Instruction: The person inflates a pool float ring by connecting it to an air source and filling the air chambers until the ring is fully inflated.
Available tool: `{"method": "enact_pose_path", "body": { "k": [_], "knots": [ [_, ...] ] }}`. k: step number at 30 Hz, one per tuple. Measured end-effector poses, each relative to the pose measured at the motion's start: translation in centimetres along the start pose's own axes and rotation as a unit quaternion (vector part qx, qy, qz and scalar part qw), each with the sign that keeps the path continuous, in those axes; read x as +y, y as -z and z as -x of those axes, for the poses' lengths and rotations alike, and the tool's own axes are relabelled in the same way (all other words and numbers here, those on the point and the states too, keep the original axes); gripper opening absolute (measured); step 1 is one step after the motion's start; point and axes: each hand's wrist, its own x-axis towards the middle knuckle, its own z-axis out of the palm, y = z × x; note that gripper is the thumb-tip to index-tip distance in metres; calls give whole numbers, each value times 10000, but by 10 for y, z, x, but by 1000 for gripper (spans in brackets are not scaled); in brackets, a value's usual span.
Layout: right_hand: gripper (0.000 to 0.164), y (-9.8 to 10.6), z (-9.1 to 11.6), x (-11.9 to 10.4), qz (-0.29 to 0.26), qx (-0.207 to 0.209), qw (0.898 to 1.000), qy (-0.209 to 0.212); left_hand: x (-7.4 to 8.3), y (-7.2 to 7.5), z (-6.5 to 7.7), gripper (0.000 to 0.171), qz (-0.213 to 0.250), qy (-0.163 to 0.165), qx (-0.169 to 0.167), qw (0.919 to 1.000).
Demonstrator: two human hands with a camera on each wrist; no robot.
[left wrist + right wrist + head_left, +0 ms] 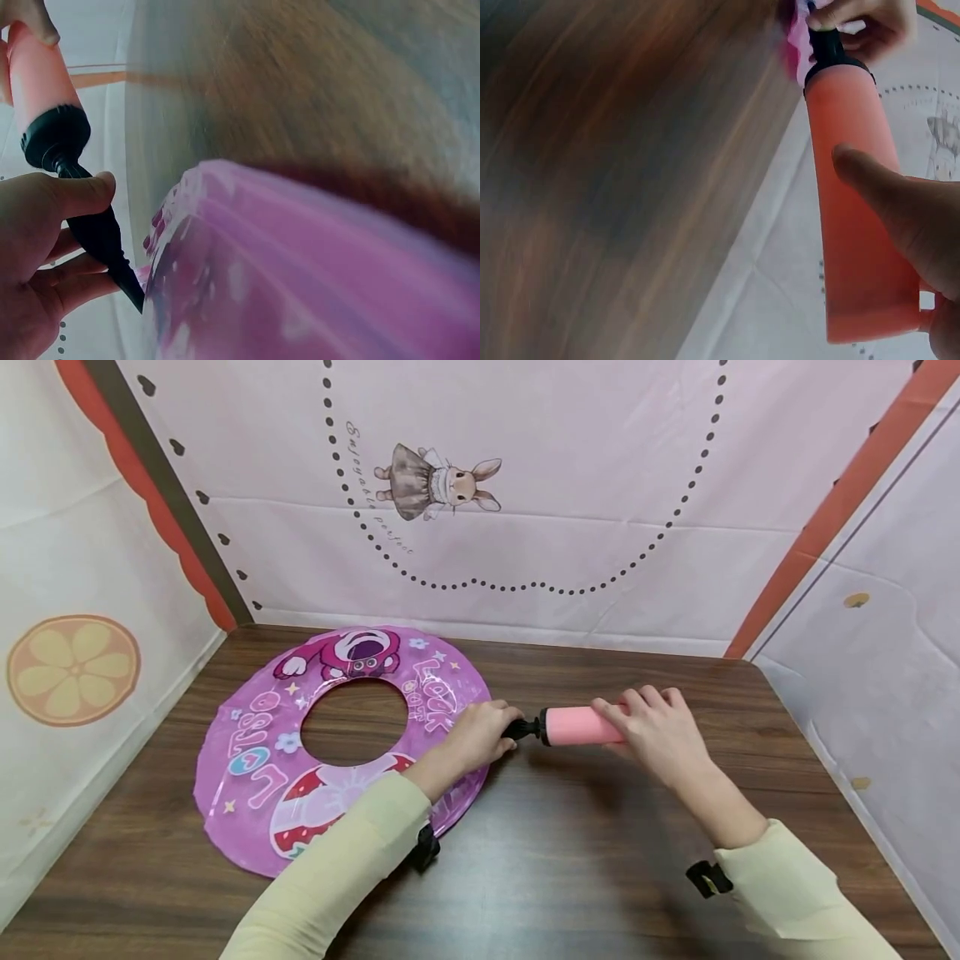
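Observation:
A pink hand pump [579, 726] with a black collar and tapered black nozzle [96, 234] is held level above the table by both hands. My right hand [657, 732] grips the pink barrel, thumb along its side in the right wrist view. With thumb and fingers, my left hand [477, 732] pinches the black nozzle. The nozzle's tip points down beside the purple swim ring [255, 727], overlapping its edge in the left wrist view. Flat and soft, the ring lies on the left of the table, printed with a bear, strawberries and letters.
The dark wood table [585, 877] is enclosed by a pale fabric backdrop [570, 468] with a printed rabbit at the back, and by fabric sides. A black strap [708, 878] sits at the right wrist, another black device [426, 847] at the left.

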Motion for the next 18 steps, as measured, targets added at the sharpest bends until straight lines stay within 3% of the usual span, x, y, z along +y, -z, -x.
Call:
{"method": "enact_pose_path", "body": {
  "k": [6, 11, 15, 18],
  "knots": [
    [63, -3, 1, 2, -212, -61, 9998, 29, -2, -1, 1, 40, 134, 95, 21, 9999],
    [65, 2, 18, 21, -537, -105, 9985, -2, -3, -1, 2, 41, 210, 192, -86, 9996],
    [57, 12, 33, 42, -666, -43, 9978, -61, -3, -1, 1, 41, 231, 168, -71, 9996],
    [73, 24, 44, 60, -736, -103, 9969, -245, -5, -1, 1, 40, 164, 193, -54, 9997]
  ]
}}
